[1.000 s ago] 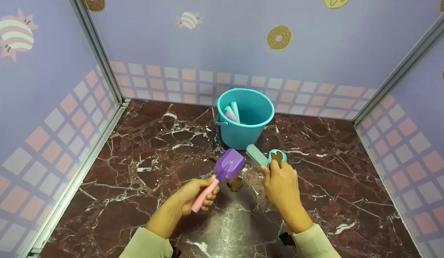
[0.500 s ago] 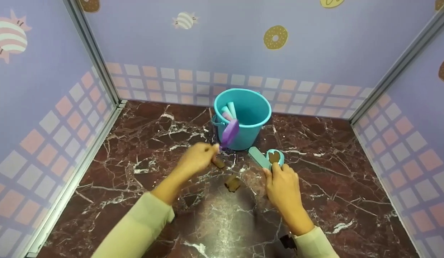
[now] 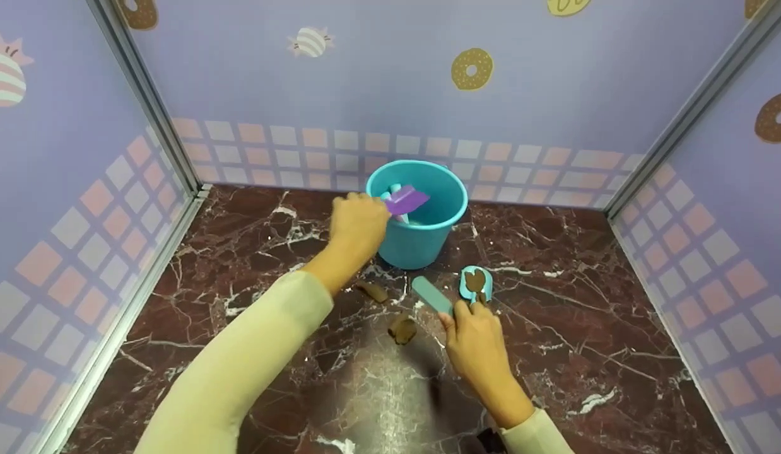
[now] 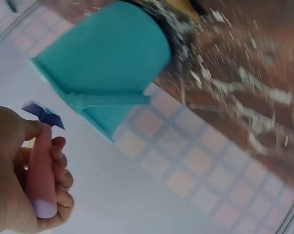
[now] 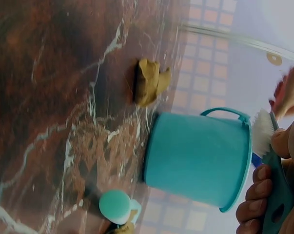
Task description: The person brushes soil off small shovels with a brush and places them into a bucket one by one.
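Note:
My left hand (image 3: 359, 224) grips the pink handle (image 4: 41, 165) of a small purple toy shovel (image 3: 408, 200). Its blade is over the mouth of a turquoise bucket (image 3: 411, 247). Light-blue and pink handles of other tools stick up inside the bucket. Lower right, my right hand (image 3: 475, 334) holds a teal brush (image 3: 432, 295); the right wrist view shows its white bristles (image 5: 262, 132). Just beyond those fingers lies a round light-blue piece (image 5: 114, 204) with a brown lump on it. Two more brown lumps, one left (image 3: 373, 292) and one nearer (image 3: 402, 329), lie before the bucket.
The floor (image 3: 554, 353) is dark red marble with white veins and small pale specks. Purple walls (image 3: 264, 75) with a pink and white tile pattern enclose it at the back and both sides, and the bucket stands near the back wall.
My left hand has carried the purple shovel up and forward from in front of the bucket to over its rim. The right hand keeps the brush low, its head now turned further left.

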Demonstrator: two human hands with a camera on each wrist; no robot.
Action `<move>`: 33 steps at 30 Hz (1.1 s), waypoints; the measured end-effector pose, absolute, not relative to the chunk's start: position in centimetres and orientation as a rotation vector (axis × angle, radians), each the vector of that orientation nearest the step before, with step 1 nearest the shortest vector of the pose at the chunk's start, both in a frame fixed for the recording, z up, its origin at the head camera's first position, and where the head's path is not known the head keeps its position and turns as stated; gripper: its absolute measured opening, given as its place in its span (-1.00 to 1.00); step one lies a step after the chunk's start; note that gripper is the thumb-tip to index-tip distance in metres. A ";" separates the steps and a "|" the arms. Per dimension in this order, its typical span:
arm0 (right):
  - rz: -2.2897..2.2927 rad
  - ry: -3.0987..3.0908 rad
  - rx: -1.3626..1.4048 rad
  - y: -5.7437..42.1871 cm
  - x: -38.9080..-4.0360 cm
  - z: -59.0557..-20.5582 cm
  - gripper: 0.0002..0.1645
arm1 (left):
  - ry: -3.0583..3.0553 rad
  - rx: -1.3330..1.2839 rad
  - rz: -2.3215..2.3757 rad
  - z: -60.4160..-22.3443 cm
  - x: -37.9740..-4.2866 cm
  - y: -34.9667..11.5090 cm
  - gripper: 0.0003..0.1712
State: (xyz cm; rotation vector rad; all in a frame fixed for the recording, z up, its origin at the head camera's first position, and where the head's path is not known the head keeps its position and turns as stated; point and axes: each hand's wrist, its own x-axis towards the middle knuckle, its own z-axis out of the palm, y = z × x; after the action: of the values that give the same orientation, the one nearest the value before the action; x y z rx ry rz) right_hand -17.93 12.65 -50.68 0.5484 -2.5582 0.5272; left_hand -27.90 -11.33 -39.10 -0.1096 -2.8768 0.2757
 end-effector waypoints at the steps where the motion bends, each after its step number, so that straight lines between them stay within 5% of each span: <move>1: 0.529 -2.557 0.552 12.5 -17.9 -50.7 -0.56 | -2.861 -0.151 0.353 -39.0 -28.5 -11.1 -0.63; 8: 0.534 -2.563 0.525 12.7 -17.9 -51.6 -0.56 | -2.807 -0.401 0.626 -39.8 -31.5 -9.7 -0.59; 20: 0.523 -2.579 0.515 13.1 -18.2 -51.8 -0.56 | -2.704 -0.464 0.598 -40.4 -32.1 -10.2 -0.61; 26: 0.523 -2.587 0.514 13.1 -18.1 -51.6 -0.55 | -2.637 -0.462 0.680 -40.2 -31.4 -10.8 -0.26; 33: 0.518 -2.578 0.509 13.0 -18.0 -51.4 -0.55 | -2.680 -0.459 0.633 -40.2 -30.8 -11.3 -0.26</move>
State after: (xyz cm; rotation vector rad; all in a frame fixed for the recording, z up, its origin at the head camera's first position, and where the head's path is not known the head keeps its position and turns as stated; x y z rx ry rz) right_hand -18.03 13.00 -51.43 0.5090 -2.5783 0.5178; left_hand -30.77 -11.30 -40.15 -0.4588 -2.6799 0.6331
